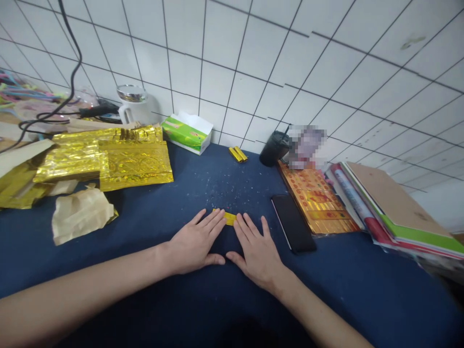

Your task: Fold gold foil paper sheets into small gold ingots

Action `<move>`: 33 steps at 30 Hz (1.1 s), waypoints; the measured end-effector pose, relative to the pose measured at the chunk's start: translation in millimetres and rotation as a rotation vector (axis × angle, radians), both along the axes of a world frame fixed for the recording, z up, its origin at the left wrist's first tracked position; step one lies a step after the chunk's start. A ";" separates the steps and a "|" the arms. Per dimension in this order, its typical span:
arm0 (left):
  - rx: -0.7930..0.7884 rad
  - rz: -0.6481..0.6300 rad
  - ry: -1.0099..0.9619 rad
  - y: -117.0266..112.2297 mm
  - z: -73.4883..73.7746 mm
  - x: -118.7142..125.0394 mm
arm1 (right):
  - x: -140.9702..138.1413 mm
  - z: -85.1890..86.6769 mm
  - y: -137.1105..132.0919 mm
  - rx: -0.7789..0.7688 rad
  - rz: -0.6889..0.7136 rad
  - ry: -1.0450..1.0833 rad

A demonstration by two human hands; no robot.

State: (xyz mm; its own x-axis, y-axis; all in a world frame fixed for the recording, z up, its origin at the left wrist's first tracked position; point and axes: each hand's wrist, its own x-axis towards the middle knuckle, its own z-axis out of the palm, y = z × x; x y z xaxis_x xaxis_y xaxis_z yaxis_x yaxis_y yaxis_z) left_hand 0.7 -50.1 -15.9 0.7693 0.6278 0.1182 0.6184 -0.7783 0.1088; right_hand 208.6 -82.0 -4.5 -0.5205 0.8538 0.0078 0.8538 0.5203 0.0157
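A narrow strip of folded gold foil paper [230,219] lies on the dark blue table cover [188,299] in front of me. My left hand [195,239] rests flat on its left end, fingers stretched out and covering part of it. On the other end are the fingertips of my right hand [257,249], also flat with the fingers spread. Only the strip's middle shows between the hands. Farther back, close to the wall, sit small folded gold pieces [238,154].
Stacked gold foil sheets [136,164] and a crumpled tan paper [81,215] lie left. Behind stand a white mug [136,108] and a green tissue pack [188,133]. Rightward are a black cup [274,147], a phone [293,223], orange-gold paper [321,200] and stacked books [398,203].
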 end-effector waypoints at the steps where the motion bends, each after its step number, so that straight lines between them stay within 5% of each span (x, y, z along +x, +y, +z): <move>1: 0.005 0.008 0.007 0.0 0.2 -1.4 | -0.1 0.1 -0.1 0.000 -0.002 0.001; 28: -0.034 -0.059 -0.011 30.4 11.3 -6.5 | -16.8 1.3 -16.9 0.175 -0.022 0.035; 33: -0.073 -0.032 -0.011 26.3 11.3 -6.9 | -11.0 1.3 -14.6 0.146 0.088 0.016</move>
